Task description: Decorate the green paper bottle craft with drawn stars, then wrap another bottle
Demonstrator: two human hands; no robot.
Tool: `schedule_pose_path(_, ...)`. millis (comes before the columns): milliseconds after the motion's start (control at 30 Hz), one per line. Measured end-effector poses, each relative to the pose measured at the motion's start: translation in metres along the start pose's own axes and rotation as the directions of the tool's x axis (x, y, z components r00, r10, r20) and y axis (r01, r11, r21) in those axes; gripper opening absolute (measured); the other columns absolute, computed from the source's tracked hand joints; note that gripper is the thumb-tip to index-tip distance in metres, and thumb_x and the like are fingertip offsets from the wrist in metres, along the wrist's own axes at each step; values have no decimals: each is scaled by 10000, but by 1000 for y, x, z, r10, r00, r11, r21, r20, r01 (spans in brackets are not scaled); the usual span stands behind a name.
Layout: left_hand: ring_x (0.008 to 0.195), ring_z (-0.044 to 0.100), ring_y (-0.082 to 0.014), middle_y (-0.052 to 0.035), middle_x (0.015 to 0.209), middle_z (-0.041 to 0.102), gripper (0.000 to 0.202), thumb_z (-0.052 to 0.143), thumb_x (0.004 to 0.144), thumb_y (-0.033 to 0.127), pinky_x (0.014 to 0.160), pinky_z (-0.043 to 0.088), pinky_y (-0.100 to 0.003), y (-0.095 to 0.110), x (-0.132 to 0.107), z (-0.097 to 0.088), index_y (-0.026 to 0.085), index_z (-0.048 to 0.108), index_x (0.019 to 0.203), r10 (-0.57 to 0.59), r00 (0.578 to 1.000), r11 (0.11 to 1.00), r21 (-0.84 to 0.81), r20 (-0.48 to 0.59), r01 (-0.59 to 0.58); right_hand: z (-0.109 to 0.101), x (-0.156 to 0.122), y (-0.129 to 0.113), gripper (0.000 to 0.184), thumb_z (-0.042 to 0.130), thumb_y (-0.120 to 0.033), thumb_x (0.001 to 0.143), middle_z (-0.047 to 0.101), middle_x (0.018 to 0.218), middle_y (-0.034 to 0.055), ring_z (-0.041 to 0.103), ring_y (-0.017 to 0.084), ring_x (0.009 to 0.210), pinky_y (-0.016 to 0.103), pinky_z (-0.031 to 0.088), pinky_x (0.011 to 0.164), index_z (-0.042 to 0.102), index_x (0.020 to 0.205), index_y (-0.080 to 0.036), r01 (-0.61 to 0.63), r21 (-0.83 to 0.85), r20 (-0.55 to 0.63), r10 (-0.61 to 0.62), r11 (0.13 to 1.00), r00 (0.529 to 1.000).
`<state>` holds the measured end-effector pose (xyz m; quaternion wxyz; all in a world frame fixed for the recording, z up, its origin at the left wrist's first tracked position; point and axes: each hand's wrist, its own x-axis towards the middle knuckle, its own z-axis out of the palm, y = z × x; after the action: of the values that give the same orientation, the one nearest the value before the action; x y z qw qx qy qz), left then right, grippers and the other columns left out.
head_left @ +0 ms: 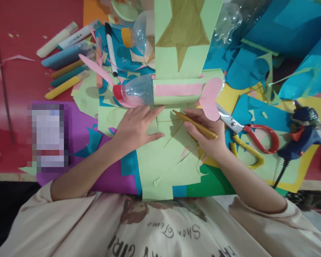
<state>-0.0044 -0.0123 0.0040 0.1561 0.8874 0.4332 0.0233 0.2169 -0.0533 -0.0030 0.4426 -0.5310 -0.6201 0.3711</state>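
Note:
A brownish-yellow marker [196, 125] is in my right hand [210, 134], its tip just above a light green paper sheet [166, 160] that bears thin drawn lines. My left hand [139, 126] lies on the same sheet with fingers stretched, thumb apart. Just beyond both hands a clear plastic bottle [140, 89] rests on its side. It has a red cap [118, 92], a pale green wrap with a pink strip [178, 90], and a pink heart-shaped paper [212, 98] at its base end. Behind it is green paper with a brown-gold star [182, 28].
Scissors [240, 128] with red and yellow handles lie right of my right hand, beside a blue glue gun [299, 135]. Several markers [66, 59] lie at the upper left, above a blurred phone [50, 137]. Coloured paper scraps and another bottle [140, 34] crowd the back.

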Motion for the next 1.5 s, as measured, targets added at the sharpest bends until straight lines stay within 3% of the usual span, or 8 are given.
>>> schedule_pose_path(233, 1031, 582, -291, -101, 1044, 632, 718, 634, 847, 551, 907, 431, -387, -1, 0, 0, 180, 435, 1428, 16, 1000, 1000, 19, -16, -16, 2, 1, 3, 154, 650, -249, 848, 741, 977, 53, 720, 193, 889, 354, 630, 808, 659, 1001, -228, -20, -46, -8, 20, 999, 1000)
schedule_pose_path(600, 1034, 557, -306, -111, 1046, 618, 719, 604, 859, 550, 918, 429, -418, -2, -1, 1, 181, 416, 1447, 10, 1000, 1000, -20, -20, -10, 2, 6, 5, 155, 660, -241, 842, 750, 942, 51, 721, 194, 807, 345, 635, 738, 674, 996, -238, 46, -140, -19, -49, 989, 999)
schedule_pose_path(967, 1036, 566, -292, -98, 1047, 629, 720, 612, 856, 546, 907, 432, -391, 0, 0, 0, 195, 400, 1449, 12, 1000, 1000, 8, -12, -12, 1, 6, 0, 160, 655, -257, 842, 754, 945, 55, 721, 186, 844, 329, 623, 779, 698, 990, -214, 36, -136, -1, -37, 990, 999)
schedule_pose_path(1500, 1031, 563, -306, -111, 1037, 623, 720, 618, 859, 533, 903, 431, -411, 0, 1, -2, 170, 414, 1446, 3, 1000, 1000, 1, 4, -3, 1, 4, -4, 105, 644, -229, 824, 735, 814, 29, 691, 163, 736, 312, 582, 684, 694, 913, -207, -12, -48, 37, 14, 999, 999)
